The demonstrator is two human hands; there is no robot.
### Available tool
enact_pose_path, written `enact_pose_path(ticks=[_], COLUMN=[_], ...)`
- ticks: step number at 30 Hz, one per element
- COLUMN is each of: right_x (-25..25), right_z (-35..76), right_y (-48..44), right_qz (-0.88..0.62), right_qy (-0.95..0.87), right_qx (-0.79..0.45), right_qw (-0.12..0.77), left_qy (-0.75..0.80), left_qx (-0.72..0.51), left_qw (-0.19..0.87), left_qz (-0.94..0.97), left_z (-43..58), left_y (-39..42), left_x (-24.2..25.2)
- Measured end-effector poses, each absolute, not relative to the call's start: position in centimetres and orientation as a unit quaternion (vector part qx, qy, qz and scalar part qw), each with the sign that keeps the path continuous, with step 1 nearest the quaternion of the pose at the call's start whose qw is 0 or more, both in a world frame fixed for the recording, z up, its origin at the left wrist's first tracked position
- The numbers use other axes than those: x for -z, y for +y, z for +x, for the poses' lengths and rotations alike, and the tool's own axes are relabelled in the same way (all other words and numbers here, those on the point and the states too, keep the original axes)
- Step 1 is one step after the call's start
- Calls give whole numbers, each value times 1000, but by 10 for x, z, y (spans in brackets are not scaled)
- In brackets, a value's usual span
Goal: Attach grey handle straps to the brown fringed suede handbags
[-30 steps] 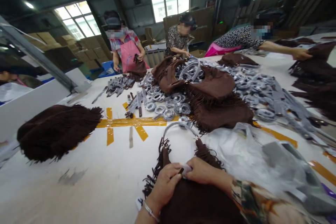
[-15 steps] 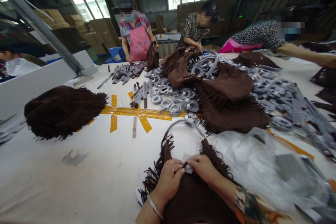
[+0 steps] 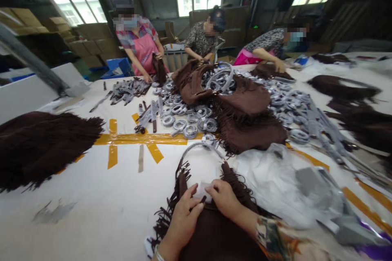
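Grip: my left hand (image 3: 183, 217) and right hand (image 3: 226, 200) both pinch white tag (image 3: 202, 191) on fringed bag (image 3: 214, 232) | I'd keep it flat.

A bag factory floor: workers (image 3: 137, 45) around one long counter (image 3: 101, 195) heaped with fringed bags (image 3: 248, 110), stacked cartons (image 3: 94, 40) (upper left) behind.

The one view comes from the person's head, facing forward and down, close above the left hand (image 3: 183, 216) and right hand (image 3: 225, 200) at the bottom centre. Beyond the hands the worktop (image 3: 92, 195) runs to co-workers (image 3: 137, 45) at its far edge, small and distant.
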State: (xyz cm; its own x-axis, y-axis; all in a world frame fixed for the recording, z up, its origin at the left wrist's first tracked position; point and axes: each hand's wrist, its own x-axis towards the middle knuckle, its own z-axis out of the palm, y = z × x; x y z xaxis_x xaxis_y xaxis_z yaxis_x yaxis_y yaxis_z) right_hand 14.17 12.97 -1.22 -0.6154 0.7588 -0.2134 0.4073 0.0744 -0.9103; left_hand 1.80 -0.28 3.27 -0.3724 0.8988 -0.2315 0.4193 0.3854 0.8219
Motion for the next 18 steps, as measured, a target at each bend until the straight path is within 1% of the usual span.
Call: enact_pose_path(ticks=[5,7,9,11,12,14,16,18], right_x=[-7,-17,-24,-21,-14,8,37,63], right_z=[155,182,228,286,315,369,406,425], right_y=[116,115,113,110,108,104,101,100], right_qz=[-390,-377,-357,-371,-387,-412,-413,-396], right_qy=[-754,-761,-790,-826,-844,-873,-899,-914], right_qx=[-503,-499,-461,-379,-327,-211,-103,-36], right_qw=[162,172,189,191,178,153,102,77], left_qy=[754,753,759,764,766,769,772,770], left_qx=[-309,-290,-274,-261,-257,-252,-255,-263], left_qw=[322,328,333,337,336,332,327,329], left_qz=[482,491,487,485,485,485,482,479], left_z=[13,13,12,11,11,11,13,17], left_y=[7,11,13,13,14,15,17,17], left_x=[-13,-10,-11,-12,-12,-13,-17,-24])
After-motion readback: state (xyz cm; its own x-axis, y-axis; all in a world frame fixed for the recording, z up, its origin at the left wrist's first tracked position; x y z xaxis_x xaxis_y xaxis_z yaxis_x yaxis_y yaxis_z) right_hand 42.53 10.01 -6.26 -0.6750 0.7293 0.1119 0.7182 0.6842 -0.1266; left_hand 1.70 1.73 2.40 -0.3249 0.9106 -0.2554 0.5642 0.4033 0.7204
